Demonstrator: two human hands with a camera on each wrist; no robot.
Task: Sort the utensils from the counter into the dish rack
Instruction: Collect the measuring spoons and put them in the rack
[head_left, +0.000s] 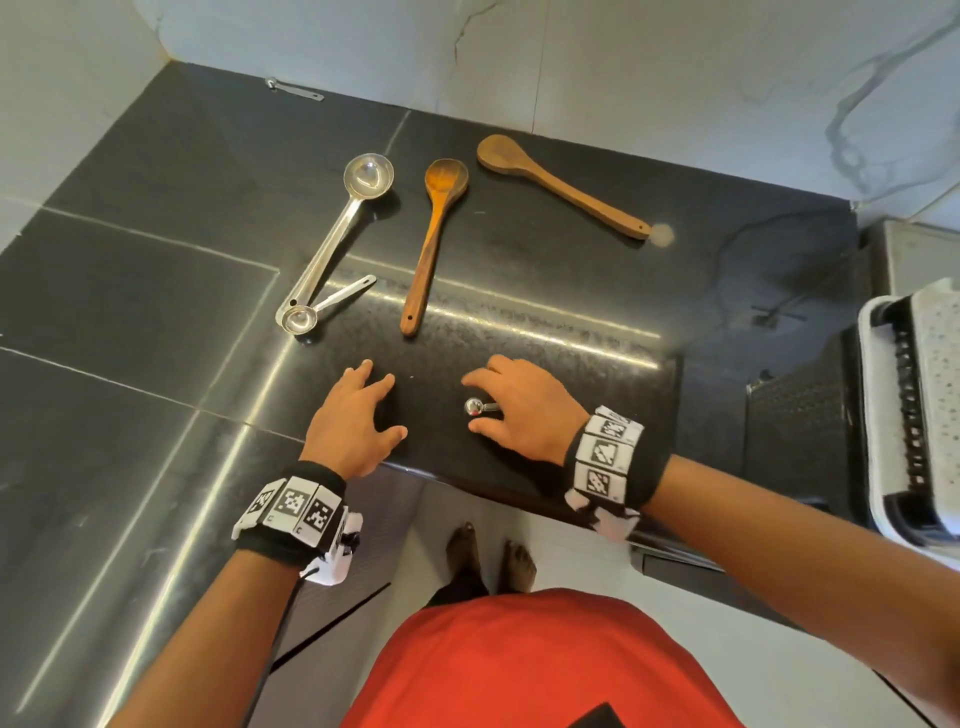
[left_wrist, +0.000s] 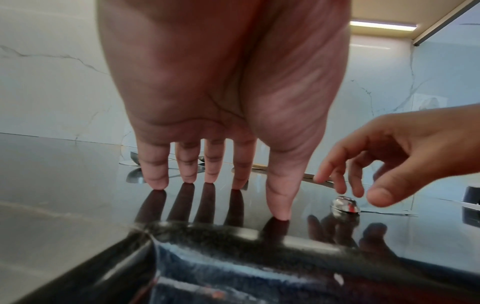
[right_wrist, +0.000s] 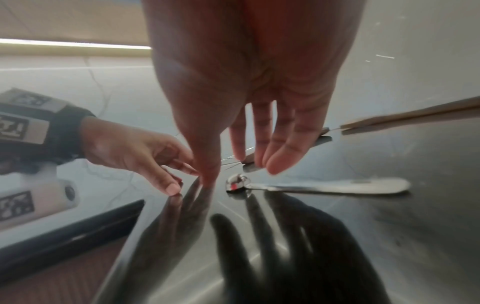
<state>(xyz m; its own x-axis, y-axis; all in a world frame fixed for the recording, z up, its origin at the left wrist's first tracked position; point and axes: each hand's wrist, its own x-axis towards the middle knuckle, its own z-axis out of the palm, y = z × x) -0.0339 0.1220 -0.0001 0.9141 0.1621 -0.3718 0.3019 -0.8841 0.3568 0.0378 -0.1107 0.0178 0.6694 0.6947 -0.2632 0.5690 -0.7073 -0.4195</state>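
A small steel spoon (head_left: 475, 407) lies on the black counter (head_left: 571, 291) near its front edge. My right hand (head_left: 493, 384) hovers over the spoon with relaxed, spread fingers and holds nothing. In the right wrist view the spoon (right_wrist: 311, 187) lies flat below the fingertips (right_wrist: 275, 166). My left hand (head_left: 382, 405) rests beside it with straight fingers (left_wrist: 207, 179) touching the counter. Farther back lie a steel ladle (head_left: 332, 234), a small steel scoop (head_left: 322, 309), a wooden spoon (head_left: 434, 234) and a wooden spatula (head_left: 556, 184). The dish rack (head_left: 909, 405) stands at the far right.
Another small steel utensil (head_left: 293, 89) lies at the back left, by the marble wall (head_left: 623, 67). The counter bends in an L to the left. Its front edge runs just below my wrists, with the floor and my feet beyond.
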